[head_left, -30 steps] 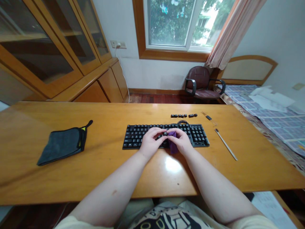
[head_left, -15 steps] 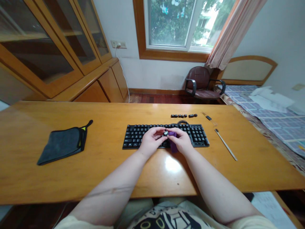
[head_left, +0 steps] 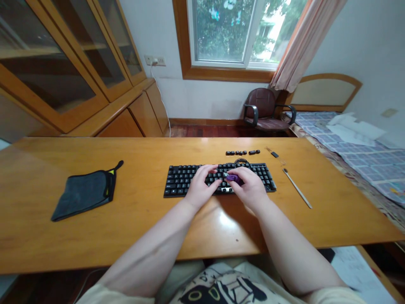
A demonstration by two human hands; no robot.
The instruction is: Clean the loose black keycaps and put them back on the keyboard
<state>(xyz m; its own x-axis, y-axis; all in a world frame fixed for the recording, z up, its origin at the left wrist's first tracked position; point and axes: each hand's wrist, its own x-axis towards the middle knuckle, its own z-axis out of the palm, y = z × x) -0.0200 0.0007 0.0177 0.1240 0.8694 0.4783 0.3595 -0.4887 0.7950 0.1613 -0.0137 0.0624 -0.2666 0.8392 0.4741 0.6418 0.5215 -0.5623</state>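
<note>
A black keyboard (head_left: 177, 181) lies on the wooden desk under both hands. My right hand (head_left: 251, 185) grips a bunched purple cloth (head_left: 233, 177) over the keyboard's right part. At the cloth's left end, by my fingertips, shows a small dark keycap (head_left: 225, 174) with a light patch. My left hand (head_left: 201, 185) hovers over the middle keys, thumb and fingers apart with nothing between them. Behind the keyboard, several loose black keycaps (head_left: 241, 153) stand in a row. A coiled black cable (head_left: 242, 161) sits at the keyboard's back edge.
To the right lie a thin brush (head_left: 297, 188) and a small black-handled wire tool (head_left: 274, 155). A folded dark grey cloth (head_left: 84, 194) with a loop rests on the left of the desk (head_left: 133, 236). Beyond the desk stand a brown chair (head_left: 264, 105), a bed and a cabinet.
My hands have moved apart. The left has released the keycap, while the right has drawn rightward with the purple cloth, now bunched up inside the fingers instead of hanging down.
</note>
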